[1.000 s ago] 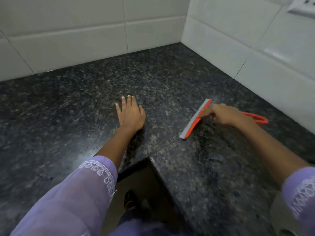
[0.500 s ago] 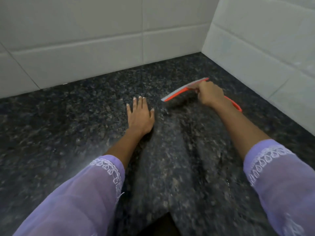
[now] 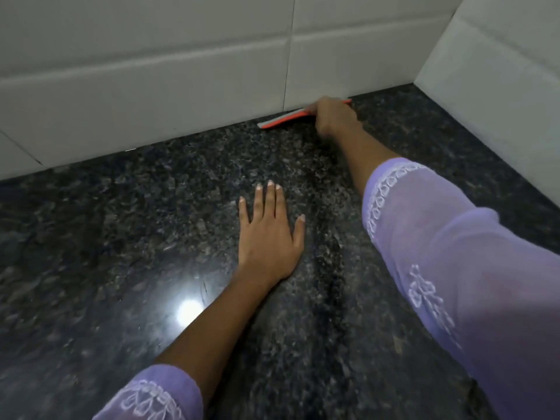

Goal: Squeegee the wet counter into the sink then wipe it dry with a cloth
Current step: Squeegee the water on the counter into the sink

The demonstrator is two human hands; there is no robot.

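My right hand [image 3: 331, 116] grips an orange squeegee [image 3: 280, 120] with a grey rubber blade. The blade lies on the dark speckled granite counter [image 3: 121, 237], right against the foot of the back wall. My left hand [image 3: 268, 234] rests flat on the counter, palm down, fingers slightly apart, holding nothing. A darker streaky band runs along the counter from the squeegee toward me, just right of my left hand. No sink and no cloth are in view.
White tiled walls stand behind [image 3: 151, 71] and to the right [image 3: 500, 71], meeting in a corner at the far right. A lamp glare [image 3: 188, 310] shines on the counter near my left forearm. Purple sleeves cover both arms.
My right hand has carried the squeegee away from me, from the counter's middle to the foot of the back wall. My left hand has stayed flat on the counter. The view has shifted forward.
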